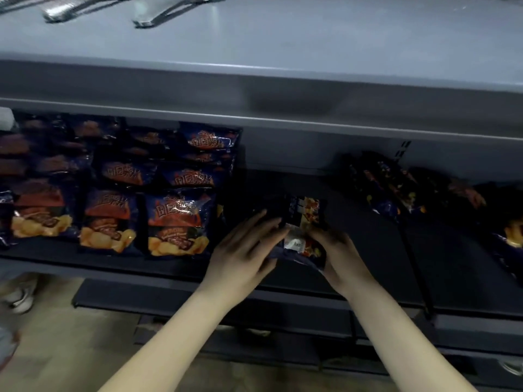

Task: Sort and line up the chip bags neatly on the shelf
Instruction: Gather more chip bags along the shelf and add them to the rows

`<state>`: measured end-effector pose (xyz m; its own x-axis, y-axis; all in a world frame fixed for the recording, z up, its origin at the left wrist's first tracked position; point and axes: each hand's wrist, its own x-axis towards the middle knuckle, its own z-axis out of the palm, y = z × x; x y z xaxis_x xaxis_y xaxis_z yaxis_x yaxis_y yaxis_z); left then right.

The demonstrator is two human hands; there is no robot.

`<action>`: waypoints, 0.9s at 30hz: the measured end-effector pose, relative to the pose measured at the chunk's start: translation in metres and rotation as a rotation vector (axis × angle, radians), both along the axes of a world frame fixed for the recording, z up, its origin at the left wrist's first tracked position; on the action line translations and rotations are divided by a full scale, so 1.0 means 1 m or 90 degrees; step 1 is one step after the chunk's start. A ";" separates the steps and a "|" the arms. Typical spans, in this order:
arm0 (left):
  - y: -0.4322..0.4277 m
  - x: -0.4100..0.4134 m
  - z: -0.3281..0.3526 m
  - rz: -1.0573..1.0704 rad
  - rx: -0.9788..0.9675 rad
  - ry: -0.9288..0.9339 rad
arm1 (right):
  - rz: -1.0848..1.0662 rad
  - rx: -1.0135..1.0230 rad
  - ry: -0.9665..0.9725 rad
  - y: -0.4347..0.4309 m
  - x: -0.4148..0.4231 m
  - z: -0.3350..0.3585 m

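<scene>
The print on the dark blue foil chip bag (pixel 304 222) between your hands is smeared past reading. Your left hand (pixel 246 250) lies over its left side, and your right hand (pixel 338 254) covers its lower right corner. The heap of dark bags (pixel 396 188) at the right of the black shelf (pixel 379 250) sits in shadow, so you cannot count them. A yellow-printed bag (pixel 513 230) is cut by the right edge. Behind the front row of blue-and-orange chip bags (pixel 178 222), the back rows fade into the dark. The grey metal brackets (pixel 169 12) up top are blurred and cropped. The white shoe (pixel 21 299) at lower left is blurred.
</scene>
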<state>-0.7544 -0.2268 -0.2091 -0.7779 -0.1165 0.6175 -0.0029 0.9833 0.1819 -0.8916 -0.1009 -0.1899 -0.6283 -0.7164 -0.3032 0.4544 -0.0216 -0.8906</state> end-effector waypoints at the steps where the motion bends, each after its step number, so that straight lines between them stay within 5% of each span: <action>1: -0.004 0.004 0.001 0.010 0.032 0.020 | 0.013 -0.016 -0.037 0.000 0.001 0.002; 7: -0.011 0.016 0.028 0.060 0.492 0.115 | 0.058 -0.015 0.068 -0.001 -0.003 0.001; 14: -0.010 0.013 0.030 0.012 0.772 0.104 | 0.246 -0.052 0.231 0.001 0.003 0.001; 21: -0.009 0.005 0.007 0.006 0.950 0.092 | 0.173 -0.025 0.226 0.001 0.009 -0.007; 27: -0.007 0.000 -0.011 0.020 0.977 0.061 | 0.106 0.069 0.249 0.004 0.008 -0.026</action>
